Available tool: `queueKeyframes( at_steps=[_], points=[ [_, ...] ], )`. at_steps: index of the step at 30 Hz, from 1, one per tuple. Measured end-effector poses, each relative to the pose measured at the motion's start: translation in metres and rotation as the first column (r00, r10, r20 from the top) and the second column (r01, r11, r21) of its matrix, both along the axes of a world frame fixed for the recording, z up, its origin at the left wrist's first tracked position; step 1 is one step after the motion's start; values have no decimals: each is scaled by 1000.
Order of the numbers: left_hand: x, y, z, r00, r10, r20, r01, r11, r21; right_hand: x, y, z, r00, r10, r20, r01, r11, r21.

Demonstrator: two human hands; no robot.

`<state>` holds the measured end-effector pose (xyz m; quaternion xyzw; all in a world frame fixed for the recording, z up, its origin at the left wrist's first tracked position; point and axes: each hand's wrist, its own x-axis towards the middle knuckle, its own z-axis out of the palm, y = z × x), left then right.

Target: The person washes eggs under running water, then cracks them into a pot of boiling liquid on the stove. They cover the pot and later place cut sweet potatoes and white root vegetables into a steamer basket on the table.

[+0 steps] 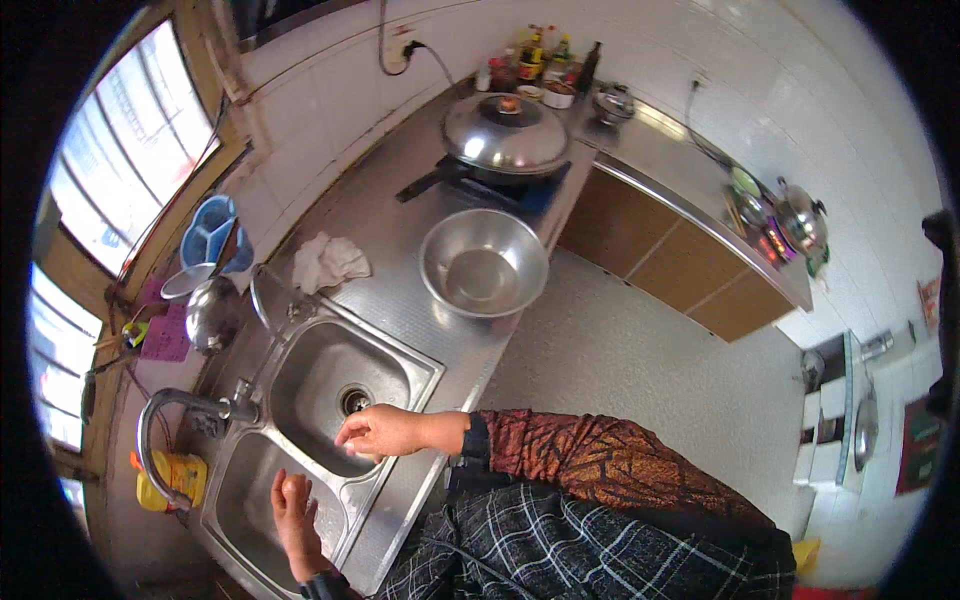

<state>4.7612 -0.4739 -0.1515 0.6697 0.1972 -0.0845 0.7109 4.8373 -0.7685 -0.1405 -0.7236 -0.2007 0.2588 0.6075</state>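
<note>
My left hand (pixel 294 514) is raised over the near basin (pixel 247 487) of a stainless-steel double sink, its fingers apart and nothing seen in them. My right hand (pixel 382 431) hovers above the front side of the far basin (pixel 307 375), loosely curled; no object shows in it. The sink drain (pixel 355 398) lies just beyond its fingers. A curved chrome faucet (pixel 154 420) rises behind the sink, its spout over the near basin's back rim. Past the sink, a metal bowl (pixel 484 266) sits on the steel counter, with nothing visible inside. A crumpled white cloth (pixel 330 262) lies behind the sink's far end.
A lidded wok (pixel 506 139) stands on a cooktop, its handle pointing towards the window wall. Several seasoning bottles (pixel 532 60) crowd the corner. A yellow container (pixel 172 480) stands by the faucet. A metal ladle (pixel 214 315) and a blue caddy (pixel 214 232) hang near the window.
</note>
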Motion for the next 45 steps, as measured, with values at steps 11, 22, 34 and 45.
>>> queueKeyframes(
  at_steps=[11,22,34,45],
  points=[
    [6,-28,-7,985,-169,-23,159,961,-226,-123,-186,26,867,-403,-292,422,907,2],
    [-2,-185,29,873,-483,-72,464,867,-181,-308,-361,45,380,-889,-256,819,452,-353],
    [-20,-516,65,577,-809,-115,781,587,-212,-417,-556,35,107,-966,-233,959,162,-231],
    [-13,-706,73,189,-969,-159,962,215,-167,-389,-641,14,249,-967,-49,948,254,-191]
  ],
)
